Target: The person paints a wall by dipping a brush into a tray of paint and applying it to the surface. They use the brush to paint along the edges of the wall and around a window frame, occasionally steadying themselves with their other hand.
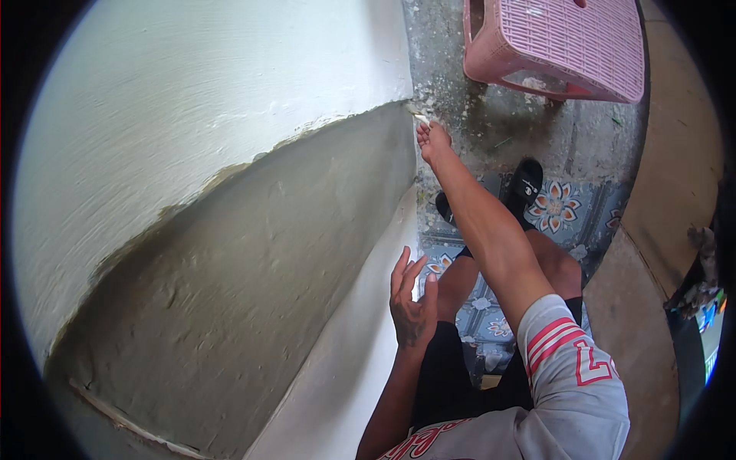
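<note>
Stretched far forward, my right hand (435, 142) is closed around a small whitish tool (422, 119), perhaps a scraper or brush; its exact kind is too small to make out. The tool's tip is by the wall's end edge, where the white paint meets a grey cement patch (261, 253). My left hand (412, 307) is raised nearer to me, in front of the wall's white lower strip (345, 345). Its fingers are spread and hold nothing. A ragged line separates the smooth grey patch from the white painted wall (230, 92) above it.
A pink woven-pattern plastic stool (571, 46) stands on the stained concrete at the far right. Blue flower-patterned tiles (556, 207) lie under my feet in black sandals (525, 182). A brown board-like surface (632, 307) borders the right side.
</note>
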